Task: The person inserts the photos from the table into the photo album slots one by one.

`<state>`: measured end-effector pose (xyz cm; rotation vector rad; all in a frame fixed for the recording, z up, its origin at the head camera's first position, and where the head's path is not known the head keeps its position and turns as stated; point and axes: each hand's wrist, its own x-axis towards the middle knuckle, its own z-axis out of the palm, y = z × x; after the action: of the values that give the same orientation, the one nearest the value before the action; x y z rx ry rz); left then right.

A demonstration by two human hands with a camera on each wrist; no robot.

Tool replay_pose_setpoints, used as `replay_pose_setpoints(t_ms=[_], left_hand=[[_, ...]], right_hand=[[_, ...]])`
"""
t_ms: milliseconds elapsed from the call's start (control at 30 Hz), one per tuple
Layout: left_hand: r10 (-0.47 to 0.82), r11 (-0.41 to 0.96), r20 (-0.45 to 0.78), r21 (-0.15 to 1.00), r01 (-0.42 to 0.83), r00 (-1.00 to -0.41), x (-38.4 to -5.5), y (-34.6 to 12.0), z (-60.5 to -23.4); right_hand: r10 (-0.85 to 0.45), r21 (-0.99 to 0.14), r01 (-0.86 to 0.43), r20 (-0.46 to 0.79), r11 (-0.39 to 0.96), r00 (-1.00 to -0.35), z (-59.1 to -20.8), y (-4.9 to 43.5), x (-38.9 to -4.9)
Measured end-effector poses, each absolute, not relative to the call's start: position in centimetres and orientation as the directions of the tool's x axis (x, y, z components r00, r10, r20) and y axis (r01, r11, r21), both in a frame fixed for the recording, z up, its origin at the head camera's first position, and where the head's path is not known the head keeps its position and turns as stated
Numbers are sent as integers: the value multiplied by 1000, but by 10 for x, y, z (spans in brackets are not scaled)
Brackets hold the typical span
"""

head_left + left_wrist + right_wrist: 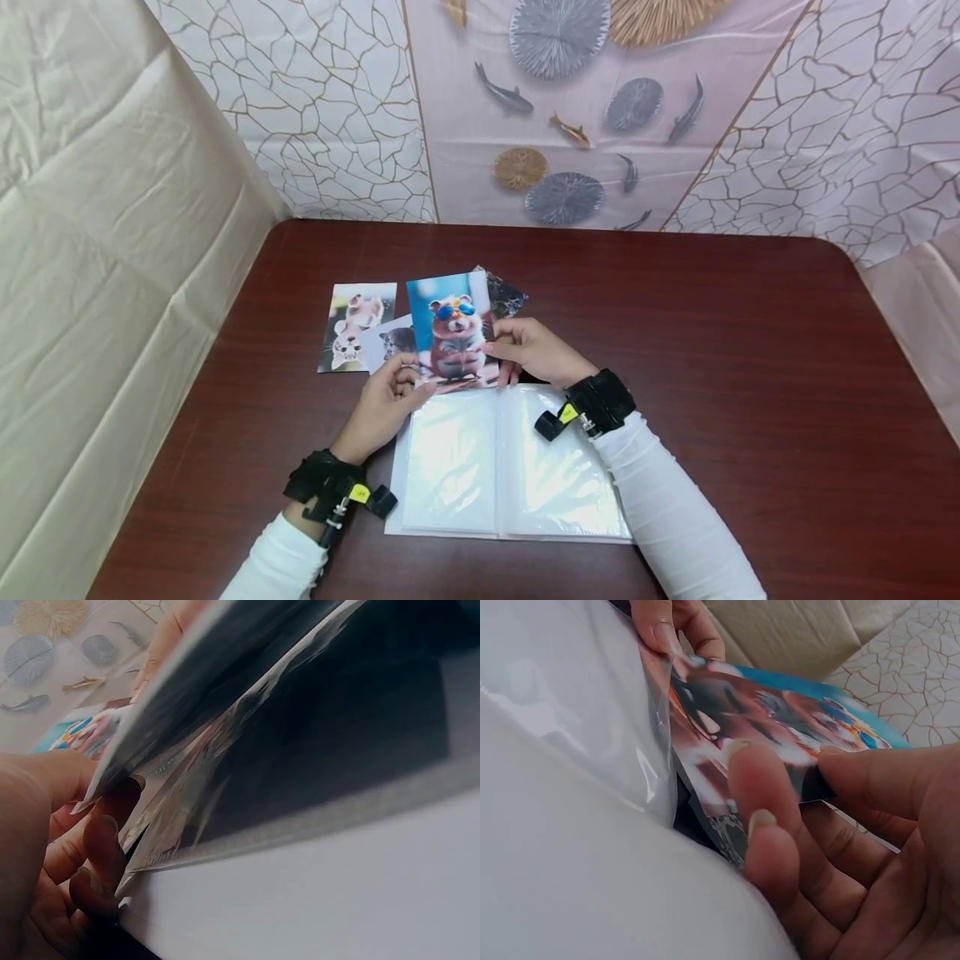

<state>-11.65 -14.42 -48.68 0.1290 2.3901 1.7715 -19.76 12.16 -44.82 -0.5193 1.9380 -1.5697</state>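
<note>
A photo album lies open on the table, with clear plastic pockets on both pages. At its top edge, a photo of a hamster in blue sunglasses is held upright. My right hand pinches the photo's right side between thumb and fingers, as the right wrist view also shows. My left hand is at the album's top left corner, by the photo's lower left corner. In the left wrist view the left thumb and fingers pinch the edge of a clear pocket. The photo's bottom edge meets the pocket's mouth.
Behind the left hand lie a photo of white kittens and a partly covered photo of a grey cat. A dark picture sticks out behind the hamster photo. The brown table reaches back to a patterned cloth wall.
</note>
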Motion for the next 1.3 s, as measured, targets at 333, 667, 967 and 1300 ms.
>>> replay_pose_setpoints(t_ms=[333, 667, 967, 1300], left_hand=[[165, 291, -50, 957, 0, -985, -116, -145, -484], [158, 285, -56, 958, -9, -986, -116, -145, -486], [171, 264, -46, 965, 1, -984, -115, -144, -485], [169, 263, -52, 965, -5, -984, -116, -145, -486]], right_hand=[[-623, -968, 50, -197, 246, -757, -448, 119, -197], [-628, -962, 51, -214, 267, -748, -451, 119, -197], [-633, -956, 47, -227, 288, -740, -456, 117, -197], [-628, -948, 84, -269, 308, -730, -456, 117, -197]])
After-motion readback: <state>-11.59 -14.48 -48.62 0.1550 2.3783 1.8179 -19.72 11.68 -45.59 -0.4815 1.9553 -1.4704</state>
